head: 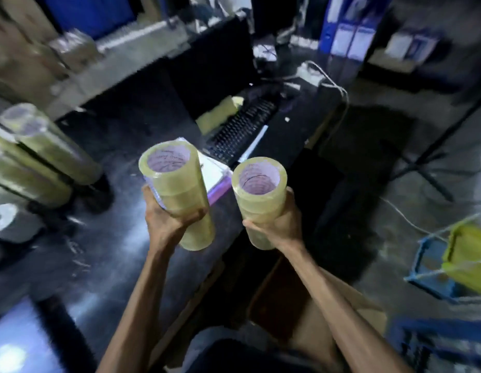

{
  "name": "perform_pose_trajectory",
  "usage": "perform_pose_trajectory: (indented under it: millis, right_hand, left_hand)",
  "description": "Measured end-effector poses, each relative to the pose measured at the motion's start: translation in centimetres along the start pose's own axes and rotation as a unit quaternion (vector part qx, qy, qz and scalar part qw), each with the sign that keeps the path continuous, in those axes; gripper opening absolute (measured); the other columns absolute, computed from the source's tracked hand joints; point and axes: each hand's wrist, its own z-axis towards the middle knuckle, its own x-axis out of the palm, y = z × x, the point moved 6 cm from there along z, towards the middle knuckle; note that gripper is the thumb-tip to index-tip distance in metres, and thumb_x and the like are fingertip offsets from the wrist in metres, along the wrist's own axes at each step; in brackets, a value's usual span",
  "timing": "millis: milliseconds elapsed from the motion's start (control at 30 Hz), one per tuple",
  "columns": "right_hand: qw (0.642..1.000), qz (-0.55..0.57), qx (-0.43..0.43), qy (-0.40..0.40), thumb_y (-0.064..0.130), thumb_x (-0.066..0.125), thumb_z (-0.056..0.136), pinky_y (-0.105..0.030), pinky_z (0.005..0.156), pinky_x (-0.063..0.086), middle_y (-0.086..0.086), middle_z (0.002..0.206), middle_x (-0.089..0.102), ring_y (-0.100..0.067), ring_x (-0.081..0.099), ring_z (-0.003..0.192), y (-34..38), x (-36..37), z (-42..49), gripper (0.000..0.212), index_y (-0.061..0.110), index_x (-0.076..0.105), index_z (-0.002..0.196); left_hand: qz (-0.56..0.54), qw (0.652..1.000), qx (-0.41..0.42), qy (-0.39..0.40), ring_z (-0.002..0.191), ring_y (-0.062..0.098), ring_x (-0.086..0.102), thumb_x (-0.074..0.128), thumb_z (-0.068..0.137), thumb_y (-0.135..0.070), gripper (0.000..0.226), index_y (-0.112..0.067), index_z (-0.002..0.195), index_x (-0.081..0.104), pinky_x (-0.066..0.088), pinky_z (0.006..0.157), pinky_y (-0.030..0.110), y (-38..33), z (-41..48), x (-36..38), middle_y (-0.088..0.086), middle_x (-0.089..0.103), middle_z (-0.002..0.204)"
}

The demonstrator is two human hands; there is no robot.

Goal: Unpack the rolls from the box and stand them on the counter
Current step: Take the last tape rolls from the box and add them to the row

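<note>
We grip a roll stack in each hand, left hand (166, 224) on left stack (177, 195), right hand (277, 232) on right stack (261, 203), both above the box (287, 294): prob. stiff, hefty, slick film, so hold mid-stack w/ full wrap.

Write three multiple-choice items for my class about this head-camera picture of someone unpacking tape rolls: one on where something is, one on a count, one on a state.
1. Where do the tape stacks already set down stand?
A. On the counter at the left
B. On the keyboard
C. In the blue crate

2. How many stacks of rolls is the person holding?
A. One
B. Two
C. Four

3. What state is the stack in the right hand in?
A. Lying flat on the counter
B. Held up in the air
C. Inside the box

Answers:
1. A: the set-down stacks stand on the dark counter at the left, away from the keyboard.
2. B: the left hand closes on one stack, the right hand on another.
3. B: the right hand's grip keeps it clear of the counter, open core facing up.
</note>
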Motion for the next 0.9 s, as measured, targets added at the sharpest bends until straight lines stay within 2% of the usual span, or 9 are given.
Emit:
perform_pose_trajectory:
  millis: [100,200,333,467,533,567,633,767,900]
  right_hand:
    - [0.998,0.009,-0.044,0.047,0.032,0.102,0.038,-0.013,0.081,0.052,0.007,0.114,0.069,-0.007,0.067,0.098,4.4,6.0,2.0,0.097,0.02,0.057,0.123]
    - [0.992,-0.004,-0.058,0.112,0.036,0.101,0.038,0.001,0.072,0.043,0.01,0.11,0.067,-0.006,0.066,0.096,8.6,13.8,3.3,0.098,0.017,0.057,0.124]
    - [0.981,-0.01,-0.047,0.187,0.055,0.097,0.034,-0.011,0.08,0.049,0.013,0.107,0.067,-0.01,0.067,0.098,11.0,25.1,4.3,0.101,0.021,0.057,0.121]
    - [0.972,-0.02,-0.031,0.233,0.032,0.103,0.044,-0.003,0.074,0.045,0.006,0.102,0.066,-0.013,0.062,0.088,13.0,34.8,4.6,0.089,0.021,0.054,0.118]
    - [0.951,-0.05,-0.063,0.298,0.028,0.098,0.056,-0.031,0.086,0.06,-0.007,0.102,0.072,-0.023,0.071,0.086,15.4,40.0,5.1,0.074,0.015,0.059,0.117]
    - [0.948,0.027,-0.026,0.316,0.035,0.09,0.068,-0.049,0.081,0.061,-0.013,0.101,0.075,-0.032,0.075,0.083,16.4,42.2,5.2,0.059,0.013,0.062,0.115]
    - [0.928,0.157,0.052,0.333,0.048,0.07,0.085,-0.06,0.067,0.059,-0.015,0.097,0.077,-0.036,0.076,0.078,16.7,46.7,5.7,0.04,0.014,0.065,0.107]
    - [0.947,-0.034,-0.087,0.309,0.052,0.097,0.038,-0.034,0.089,0.056,0.006,0.115,0.07,-0.017,0.069,0.107,16.9,53.2,8.1,0.097,0.031,0.057,0.124]
    - [0.953,-0.016,-0.099,0.286,0.04,0.093,0.047,-0.032,0.089,0.055,0.012,0.118,0.069,-0.007,0.067,0.106,17.0,57.1,11.3,0.097,0.032,0.053,0.134]
  left_hand:
    - [-0.018,0.998,0.004,-0.06,0.102,0.02,0.067,0.098,0.036,-0.032,0.106,-0.032,0.124,0.04,0.058,0.087,0.05,0.5,3.2,-6.3,-0.013,0.065,0.11]
    - [-0.028,0.992,-0.006,-0.12,0.096,0.006,0.065,0.099,0.036,-0.031,0.102,-0.032,0.12,0.041,0.058,0.086,0.047,2.1,6.0,-13.0,-0.025,0.062,0.105]
    - [-0.043,0.981,-0.038,-0.186,0.102,0.01,0.064,0.103,0.041,-0.018,0.106,-0.026,0.128,0.042,0.057,0.082,0.033,6.3,8.9,-19.9,-0.01,0.063,0.116]
    - [-0.056,0.969,-0.074,-0.23,0.094,-0.014,0.062,0.103,0.039,-0.014,0.106,-0.029,0.127,0.044,0.055,0.082,0.028,11.3,12.5,-24.9,-0.033,0.064,0.105]
    - [-0.063,0.96,-0.09,-0.256,0.094,-0.017,0.061,0.103,0.038,-0.014,0.108,-0.028,0.128,0.045,0.055,0.085,0.027,13.6,14.8,-27.4,-0.035,0.063,0.105]
    - [-0.061,0.957,-0.098,-0.266,0.095,-0.017,0.061,0.103,0.037,-0.016,0.109,-0.03,0.128,0.045,0.055,0.086,0.027,14.5,15.9,-28.4,-0.033,0.063,0.107]
    - [-0.051,0.953,-0.102,-0.28,0.1,-0.014,0.061,0.103,0.035,-0.023,0.111,-0.033,0.128,0.043,0.055,0.087,0.026,16.4,18.4,-30.0,-0.028,0.063,0.112]
    - [-0.012,0.948,-0.092,-0.305,0.102,0.01,0.065,0.098,0.031,-0.042,0.117,-0.028,0.132,0.042,0.052,0.088,0.026,19.0,23.1,-31.5,-0.022,0.06,0.116]
    - [0.025,0.942,-0.082,-0.323,0.105,0.014,0.065,0.098,0.035,-0.041,0.115,-0.036,0.133,0.037,0.05,0.086,0.023,20.7,26.3,-31.5,-0.011,0.063,0.122]
